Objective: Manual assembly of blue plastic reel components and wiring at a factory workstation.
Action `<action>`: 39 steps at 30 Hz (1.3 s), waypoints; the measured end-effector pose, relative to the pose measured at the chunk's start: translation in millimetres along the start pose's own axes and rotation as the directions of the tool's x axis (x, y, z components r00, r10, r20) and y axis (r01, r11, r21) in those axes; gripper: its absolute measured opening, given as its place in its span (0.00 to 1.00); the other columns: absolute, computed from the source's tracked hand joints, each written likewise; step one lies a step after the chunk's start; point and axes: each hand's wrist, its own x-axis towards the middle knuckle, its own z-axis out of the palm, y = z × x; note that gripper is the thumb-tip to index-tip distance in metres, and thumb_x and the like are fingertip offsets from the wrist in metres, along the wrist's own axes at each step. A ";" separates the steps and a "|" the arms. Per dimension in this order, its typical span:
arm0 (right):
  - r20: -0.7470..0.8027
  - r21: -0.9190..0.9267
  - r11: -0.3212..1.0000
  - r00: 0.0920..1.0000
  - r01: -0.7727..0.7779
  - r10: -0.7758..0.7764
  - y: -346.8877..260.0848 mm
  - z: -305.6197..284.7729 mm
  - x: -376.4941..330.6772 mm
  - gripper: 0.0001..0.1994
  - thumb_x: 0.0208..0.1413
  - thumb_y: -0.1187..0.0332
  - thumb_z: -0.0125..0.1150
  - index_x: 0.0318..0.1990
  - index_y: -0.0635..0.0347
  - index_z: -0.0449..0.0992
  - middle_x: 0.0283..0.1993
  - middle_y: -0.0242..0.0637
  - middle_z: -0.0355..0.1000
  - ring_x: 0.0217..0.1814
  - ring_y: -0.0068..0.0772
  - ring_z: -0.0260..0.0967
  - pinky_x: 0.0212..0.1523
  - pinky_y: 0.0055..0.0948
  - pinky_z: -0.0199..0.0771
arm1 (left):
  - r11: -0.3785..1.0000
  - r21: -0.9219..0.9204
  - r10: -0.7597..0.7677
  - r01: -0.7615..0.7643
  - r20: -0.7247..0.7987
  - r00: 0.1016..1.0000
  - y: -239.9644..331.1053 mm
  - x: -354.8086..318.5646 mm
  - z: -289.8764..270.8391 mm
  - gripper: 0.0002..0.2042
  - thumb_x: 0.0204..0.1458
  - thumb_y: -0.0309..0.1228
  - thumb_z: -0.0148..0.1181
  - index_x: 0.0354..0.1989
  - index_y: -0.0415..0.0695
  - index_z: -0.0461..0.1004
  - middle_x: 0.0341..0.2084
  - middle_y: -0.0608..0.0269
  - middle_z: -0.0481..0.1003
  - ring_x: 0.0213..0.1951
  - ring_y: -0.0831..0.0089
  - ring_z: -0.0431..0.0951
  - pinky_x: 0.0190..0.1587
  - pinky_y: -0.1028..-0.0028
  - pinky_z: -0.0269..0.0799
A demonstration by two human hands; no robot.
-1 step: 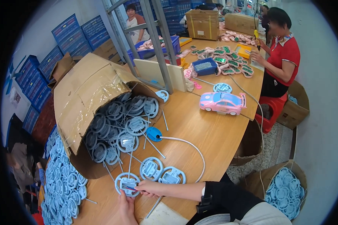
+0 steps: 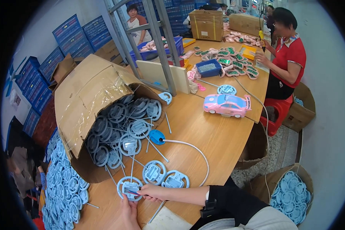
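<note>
One light-blue wheel (image 2: pixel 128 186) — round rim, blocky centre, open gaps between.

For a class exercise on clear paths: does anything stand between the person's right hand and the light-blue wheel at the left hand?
Only the slim tool in the right hand, reaching over the light-blue wheel; nothing else visible intervenes. The left hand is at the wheel's near rim.

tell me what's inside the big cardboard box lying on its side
The cardboard box holds a heap of blue wheel-shaped plastic parts, with thin rods poking out. Whatever lies deeper is hidden behind the front parts.
</note>
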 end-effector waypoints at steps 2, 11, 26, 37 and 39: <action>-0.004 -0.012 1.000 1.000 0.012 -0.012 -1.2 2.8 -1.8 0.16 0.50 0.55 0.48 0.21 0.58 0.61 0.11 0.23 0.49 0.07 0.12 0.39 0.05 0.18 0.31 | 1.000 0.001 0.001 -0.001 -0.007 1.000 1.1 -1.5 0.3 0.18 0.52 0.40 0.42 0.44 0.38 0.60 0.39 0.55 0.68 0.41 0.66 0.70 0.44 0.64 0.66; -0.090 -0.089 0.996 0.996 0.014 -0.022 2.6 -1.6 -5.3 0.17 0.51 0.55 0.47 0.20 0.57 0.61 0.10 0.23 0.48 0.07 0.13 0.39 0.05 0.18 0.32 | 0.998 0.055 0.002 -0.001 -0.014 1.000 -8.5 0.1 2.5 0.17 0.52 0.39 0.42 0.43 0.38 0.60 0.39 0.55 0.68 0.41 0.66 0.70 0.44 0.65 0.67; 0.031 -0.160 0.972 0.983 -0.173 0.181 -20.5 12.2 -27.9 0.10 0.50 0.61 0.51 0.29 0.59 0.67 0.14 0.22 0.52 0.10 0.10 0.42 0.08 0.13 0.37 | 0.997 0.042 0.071 -0.058 -0.529 0.846 28.1 -36.4 -47.5 0.11 0.52 0.37 0.45 0.37 0.43 0.66 0.30 0.63 0.71 0.30 0.74 0.73 0.29 0.75 0.71; -0.073 -0.267 0.930 0.968 -0.253 0.242 -34.3 28.8 -32.0 0.11 0.51 0.64 0.49 0.21 0.58 0.61 0.11 0.26 0.52 0.08 0.13 0.43 0.07 0.15 0.36 | 0.879 0.015 0.319 -0.476 -0.761 0.565 119.2 -156.4 -160.0 0.18 0.54 0.42 0.34 0.49 0.45 0.60 0.45 0.59 0.65 0.45 0.64 0.67 0.46 0.66 0.65; -0.074 -0.281 0.929 0.971 -0.241 0.229 -33.4 24.6 -31.0 0.12 0.51 0.63 0.48 0.21 0.59 0.61 0.11 0.26 0.52 0.07 0.14 0.43 0.07 0.16 0.35 | 0.800 -0.009 0.412 -0.601 -0.720 0.559 142.2 -128.7 -171.7 0.19 0.55 0.41 0.32 0.50 0.44 0.58 0.48 0.59 0.62 0.48 0.64 0.64 0.49 0.66 0.62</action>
